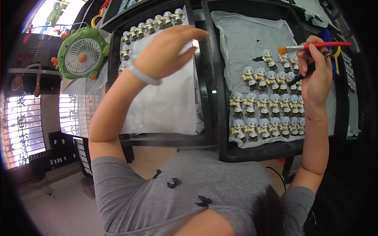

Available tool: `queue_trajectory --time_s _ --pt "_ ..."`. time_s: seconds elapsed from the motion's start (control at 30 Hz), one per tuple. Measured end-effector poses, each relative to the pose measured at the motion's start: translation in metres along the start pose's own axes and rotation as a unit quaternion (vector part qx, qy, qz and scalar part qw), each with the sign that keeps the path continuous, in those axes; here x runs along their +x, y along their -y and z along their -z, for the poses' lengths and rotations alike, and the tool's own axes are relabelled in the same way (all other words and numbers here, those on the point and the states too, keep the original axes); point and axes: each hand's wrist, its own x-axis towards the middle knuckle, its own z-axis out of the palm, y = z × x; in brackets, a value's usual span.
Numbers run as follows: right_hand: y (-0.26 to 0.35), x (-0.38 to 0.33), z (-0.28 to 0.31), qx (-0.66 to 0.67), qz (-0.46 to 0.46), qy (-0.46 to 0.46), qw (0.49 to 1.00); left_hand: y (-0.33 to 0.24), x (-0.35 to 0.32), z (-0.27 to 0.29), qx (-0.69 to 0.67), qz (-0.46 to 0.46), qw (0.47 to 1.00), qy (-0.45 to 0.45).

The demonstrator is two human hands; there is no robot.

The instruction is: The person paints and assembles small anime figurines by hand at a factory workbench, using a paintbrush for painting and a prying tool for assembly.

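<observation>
My right hand (318, 78) is closed around a flat paintbrush (332, 44) with a red handle and orange-brown bristles. A slim black tool (301, 76), its kind not clear, is held in the same hand and slants down over the figurines. Under and beside this hand, rows of small pale-haired figurines (274, 103) stand on crumpled white paper in the right tray (221, 118). My left hand (167, 49) hovers over the left tray (165, 138), its thumb and fingers apart and nothing between them. More figurines (150, 26) line that tray's far and left sides on white paper (161, 108).
A green animal-shaped fan (82, 55) stands left of the left tray. Raised black rims border both trays, with a narrow dark gap between them. At the far right, more small figurines (348, 70) stand in rows. A yellow tape roll (95, 21) is behind the fan.
</observation>
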Motion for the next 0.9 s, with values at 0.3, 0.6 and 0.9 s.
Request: queue_trajectory --time_s 0.3,0.6,0.9 --pt "-0.047 0.021 0.027 -0.057 -0.012 -0.078 0.995 -0.057 0.158 -0.156 0.020 0.233 0.928 0.291" --pt "-0.007 0.011 0.020 0.008 0.010 -0.028 1.000 -0.036 0.069 -0.066 -0.498 0.164 0.846 0.094" --pt "0.006 -0.027 -0.022 -0.034 -0.052 0.091 0.994 -0.048 -0.038 -0.017 -0.720 0.131 0.682 0.020"
